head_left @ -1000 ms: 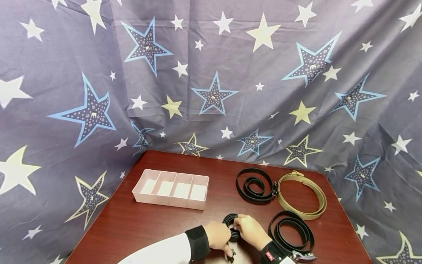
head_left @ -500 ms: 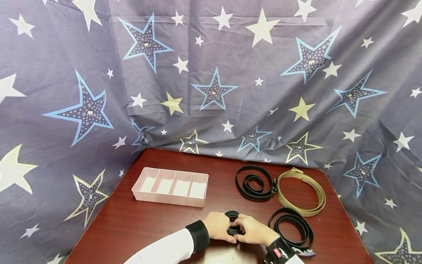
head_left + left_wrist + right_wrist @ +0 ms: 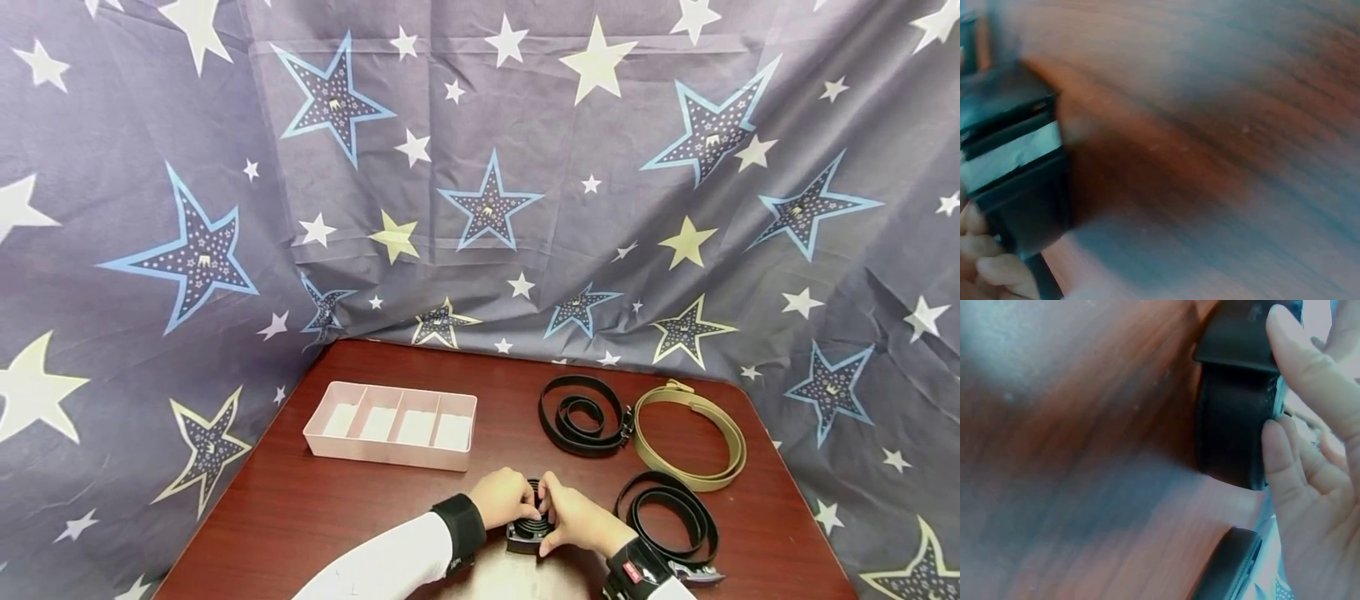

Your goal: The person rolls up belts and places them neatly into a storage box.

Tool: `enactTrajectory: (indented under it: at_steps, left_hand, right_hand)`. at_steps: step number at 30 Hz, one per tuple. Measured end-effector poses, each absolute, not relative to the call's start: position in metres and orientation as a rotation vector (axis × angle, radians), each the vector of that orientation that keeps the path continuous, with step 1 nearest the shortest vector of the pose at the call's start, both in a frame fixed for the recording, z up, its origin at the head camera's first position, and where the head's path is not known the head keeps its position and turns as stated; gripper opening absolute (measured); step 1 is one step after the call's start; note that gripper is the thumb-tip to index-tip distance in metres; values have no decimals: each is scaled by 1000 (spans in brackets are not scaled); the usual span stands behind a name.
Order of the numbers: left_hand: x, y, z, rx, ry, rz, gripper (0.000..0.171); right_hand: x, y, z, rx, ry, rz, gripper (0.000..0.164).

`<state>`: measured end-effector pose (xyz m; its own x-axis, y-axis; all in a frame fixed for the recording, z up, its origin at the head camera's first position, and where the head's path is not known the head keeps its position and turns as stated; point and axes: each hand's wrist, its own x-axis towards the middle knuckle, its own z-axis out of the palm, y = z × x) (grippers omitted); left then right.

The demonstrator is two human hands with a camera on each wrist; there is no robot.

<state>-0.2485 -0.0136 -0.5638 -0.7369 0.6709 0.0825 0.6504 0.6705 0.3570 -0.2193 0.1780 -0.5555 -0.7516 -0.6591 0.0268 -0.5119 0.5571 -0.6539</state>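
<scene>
A black belt rolled into a tight coil (image 3: 531, 527) sits near the table's front, with its dark buckle (image 3: 523, 546) at the coil's near side. My left hand (image 3: 501, 498) holds the coil from the left, its fingertips over the top. From the right, my right hand (image 3: 581, 518) grips the same belt, thumb low by the buckle and fingers at the far side. In the right wrist view the thumb and fingertips press the edge of the black belt strap (image 3: 1232, 425). The left wrist view is blurred; it shows the belt's buckle (image 3: 1016, 156) beside curled fingers (image 3: 1007, 272).
A pink tray (image 3: 386, 454) with several compartments stands at the back left of the red-brown table (image 3: 270, 525). On the right lie a loosely coiled black belt (image 3: 551, 433), a tan belt (image 3: 738, 454) and another black belt (image 3: 705, 521) with a silver buckle. A star-patterned cloth (image 3: 480, 292) hangs behind.
The buckle end, earlier pinched in front of the coil by my left hand, now lies against its near side. My left hand has moved up onto the coil; the right thumb has spread toward the buckle.
</scene>
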Motion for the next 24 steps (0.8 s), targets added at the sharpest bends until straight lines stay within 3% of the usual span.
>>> enactTrajectory:
  at_steps: [4,9,13,17,24]
  left_hand:
    - [-247,-7,-563,1278,2894,338,24]
    - [-250,-3,-562,1340,2861,259,12]
    - [-252,0,-561,1283,2827,284,7]
    - [-255,6,-561,1189,2826,305,16]
    - [-258,16,-554,1139,2845,205,26]
  right_hand:
    - [-211,178,-559,-954,2620,-1035,63]
    - [-193,171,-562,-1159,2812,-932,45]
    - [-176,160,-562,-1327,3066,-628,33]
    - [-165,144,-563,-1314,3333,-238,23]
    - [-152,114,-567,-1035,3497,-1,35]
